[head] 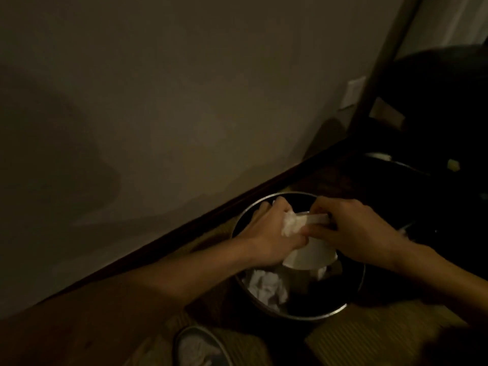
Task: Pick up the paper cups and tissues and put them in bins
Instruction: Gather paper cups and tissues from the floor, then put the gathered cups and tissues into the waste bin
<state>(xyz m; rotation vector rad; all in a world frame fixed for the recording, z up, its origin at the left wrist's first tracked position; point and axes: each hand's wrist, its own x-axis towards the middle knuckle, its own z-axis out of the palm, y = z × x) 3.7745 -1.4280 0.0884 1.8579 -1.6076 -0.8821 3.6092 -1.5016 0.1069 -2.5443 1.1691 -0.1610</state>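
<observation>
Two hands: both meet over the mouth of the bin (317, 316).
Left hand (266, 233): fingers curled round a crumpled white tissue (291, 223), which lies against the paper cup (309, 256).
Right hand (356, 231): fingers curled, pinching the paper cup's upper rim.
Paper cup: white, smooth-walled, tilted, held above the bin between both hands.
Bin: round, dark inside, with a shiny metal rim; it stands on the floor just beside the dark baseboard (163, 237).
Bin contents: soft, crumpled white tissues (266, 287) heaped at its near left side.
</observation>
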